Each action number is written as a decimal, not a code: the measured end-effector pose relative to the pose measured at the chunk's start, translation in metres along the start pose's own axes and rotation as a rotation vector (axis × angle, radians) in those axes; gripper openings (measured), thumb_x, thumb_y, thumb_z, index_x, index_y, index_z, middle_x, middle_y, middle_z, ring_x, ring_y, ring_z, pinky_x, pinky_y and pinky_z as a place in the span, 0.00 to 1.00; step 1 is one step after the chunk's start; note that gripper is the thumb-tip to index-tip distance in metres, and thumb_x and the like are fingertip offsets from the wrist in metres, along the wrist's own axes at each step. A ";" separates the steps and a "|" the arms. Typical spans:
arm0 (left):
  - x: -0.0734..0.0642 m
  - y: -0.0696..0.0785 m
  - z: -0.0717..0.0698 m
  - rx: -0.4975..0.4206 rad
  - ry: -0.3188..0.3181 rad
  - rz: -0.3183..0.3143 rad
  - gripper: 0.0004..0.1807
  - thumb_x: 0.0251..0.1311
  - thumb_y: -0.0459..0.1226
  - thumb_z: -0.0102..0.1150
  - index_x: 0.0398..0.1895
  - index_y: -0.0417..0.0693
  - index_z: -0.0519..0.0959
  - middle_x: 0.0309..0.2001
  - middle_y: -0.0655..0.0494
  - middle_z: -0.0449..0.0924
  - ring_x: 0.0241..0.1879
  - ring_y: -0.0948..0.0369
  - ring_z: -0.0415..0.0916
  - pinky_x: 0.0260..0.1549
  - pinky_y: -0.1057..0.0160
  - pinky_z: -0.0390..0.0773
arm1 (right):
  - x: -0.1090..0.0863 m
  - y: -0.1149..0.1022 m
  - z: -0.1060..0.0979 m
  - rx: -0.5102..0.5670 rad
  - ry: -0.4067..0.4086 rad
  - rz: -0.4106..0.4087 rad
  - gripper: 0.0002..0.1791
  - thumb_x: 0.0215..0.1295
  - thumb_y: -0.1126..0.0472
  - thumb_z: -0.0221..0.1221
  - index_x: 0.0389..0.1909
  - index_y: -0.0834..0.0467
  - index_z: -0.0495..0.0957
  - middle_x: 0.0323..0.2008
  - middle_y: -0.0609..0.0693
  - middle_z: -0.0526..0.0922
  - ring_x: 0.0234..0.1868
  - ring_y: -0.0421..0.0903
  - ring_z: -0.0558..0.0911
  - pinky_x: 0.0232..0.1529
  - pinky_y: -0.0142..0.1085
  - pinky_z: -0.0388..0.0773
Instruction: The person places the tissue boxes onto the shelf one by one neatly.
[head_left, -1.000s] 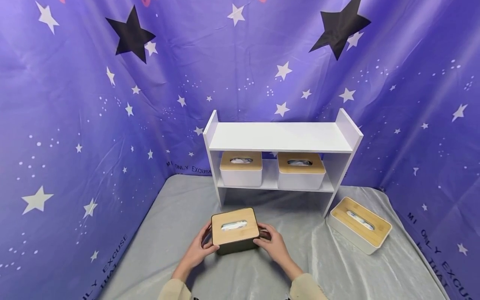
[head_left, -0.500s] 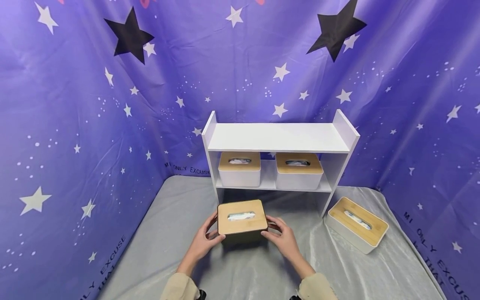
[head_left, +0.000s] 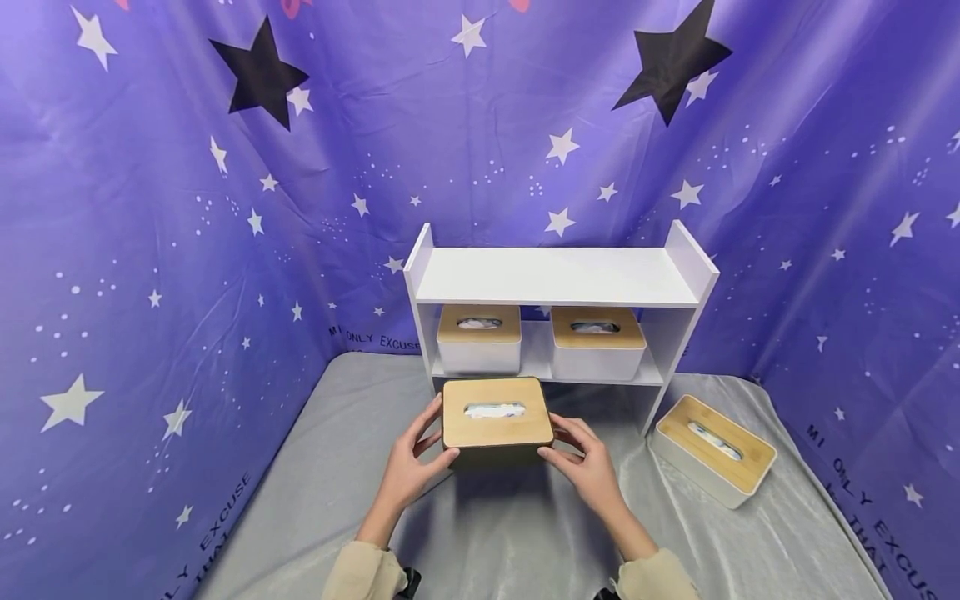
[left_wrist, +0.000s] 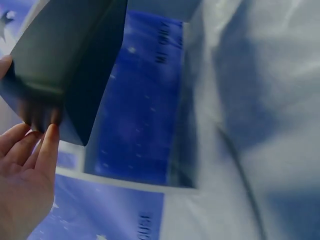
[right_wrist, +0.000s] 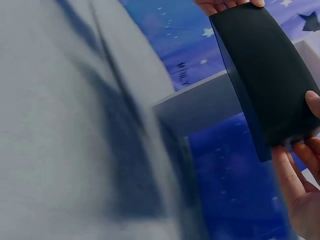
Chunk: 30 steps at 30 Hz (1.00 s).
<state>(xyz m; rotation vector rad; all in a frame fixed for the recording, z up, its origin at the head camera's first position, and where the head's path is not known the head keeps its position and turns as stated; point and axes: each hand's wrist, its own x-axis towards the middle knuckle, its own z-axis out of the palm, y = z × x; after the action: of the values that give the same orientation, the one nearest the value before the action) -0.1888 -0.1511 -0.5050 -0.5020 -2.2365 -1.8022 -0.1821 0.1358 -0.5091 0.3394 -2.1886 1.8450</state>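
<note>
A dark tissue box [head_left: 497,408] with a light wooden lid is held up in front of the shelf, tissue showing in its oval slot. My left hand [head_left: 408,462] grips its left end, thumb on the front and fingers along the side. On the opposite end, my right hand [head_left: 588,467] holds it the same way. The left wrist view shows the box's dark side [left_wrist: 65,65] above the fingers of the left hand [left_wrist: 25,175]. From the right wrist, the dark box [right_wrist: 265,70] appears tilted, with the right hand [right_wrist: 300,190] at its near end.
A white shelf unit [head_left: 555,275] stands at the back. Two white tissue boxes with wooden lids, a left one [head_left: 480,354] and a right one [head_left: 597,362], sit on its middle board. Another pale tissue box [head_left: 712,462] lies angled on the grey cloth [head_left: 315,508] at right.
Both hands have lifted the dark tissue box and carried it forward and slightly right, toward the shelf. It is also turned squarer to the shelf. The other boxes stay put.
</note>
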 end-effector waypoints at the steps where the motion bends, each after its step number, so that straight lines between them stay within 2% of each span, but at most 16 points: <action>1: 0.001 0.005 0.000 0.006 0.005 0.015 0.43 0.55 0.30 0.71 0.75 0.49 0.64 0.76 0.49 0.62 0.73 0.47 0.62 0.63 0.53 0.77 | 0.000 -0.004 -0.002 -0.001 0.004 -0.014 0.29 0.57 0.68 0.70 0.62 0.62 0.77 0.51 0.61 0.80 0.49 0.28 0.81 0.46 0.24 0.85; 9: 0.012 0.040 0.002 0.004 0.039 0.107 0.42 0.53 0.30 0.73 0.73 0.50 0.67 0.75 0.51 0.64 0.72 0.51 0.64 0.62 0.56 0.79 | 0.006 -0.034 -0.015 -0.003 0.034 -0.098 0.30 0.56 0.71 0.69 0.62 0.62 0.77 0.52 0.59 0.79 0.50 0.28 0.81 0.46 0.24 0.85; 14: 0.020 0.053 0.003 0.001 0.038 0.150 0.41 0.54 0.30 0.73 0.73 0.52 0.68 0.74 0.53 0.65 0.72 0.53 0.65 0.62 0.62 0.79 | 0.009 -0.048 -0.021 0.012 0.063 -0.129 0.30 0.55 0.73 0.69 0.62 0.61 0.77 0.52 0.58 0.79 0.51 0.29 0.82 0.47 0.26 0.85; 18: 0.026 0.063 0.004 -0.009 0.037 0.188 0.41 0.53 0.29 0.72 0.72 0.51 0.68 0.75 0.53 0.65 0.72 0.54 0.65 0.61 0.63 0.79 | 0.012 -0.057 -0.026 0.021 0.086 -0.170 0.30 0.55 0.75 0.68 0.61 0.63 0.77 0.51 0.51 0.80 0.52 0.30 0.82 0.48 0.26 0.84; 24: 0.037 0.079 0.005 -0.004 0.046 0.264 0.42 0.51 0.25 0.71 0.72 0.47 0.68 0.74 0.49 0.65 0.71 0.56 0.67 0.61 0.60 0.79 | 0.018 -0.073 -0.033 0.038 0.102 -0.212 0.31 0.54 0.79 0.66 0.62 0.66 0.76 0.50 0.41 0.79 0.53 0.31 0.82 0.50 0.26 0.84; 30: 0.048 0.097 0.003 -0.047 0.040 0.349 0.42 0.50 0.23 0.71 0.71 0.43 0.68 0.74 0.46 0.65 0.73 0.60 0.65 0.61 0.61 0.79 | 0.026 -0.093 -0.039 0.041 0.104 -0.264 0.32 0.54 0.80 0.66 0.62 0.67 0.76 0.50 0.41 0.79 0.52 0.33 0.82 0.51 0.25 0.84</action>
<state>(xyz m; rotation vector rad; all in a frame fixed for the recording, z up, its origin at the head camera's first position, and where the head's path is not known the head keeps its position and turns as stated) -0.1942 -0.1245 -0.3999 -0.8014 -1.9378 -1.6682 -0.1730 0.1581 -0.4074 0.5023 -1.9351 1.7242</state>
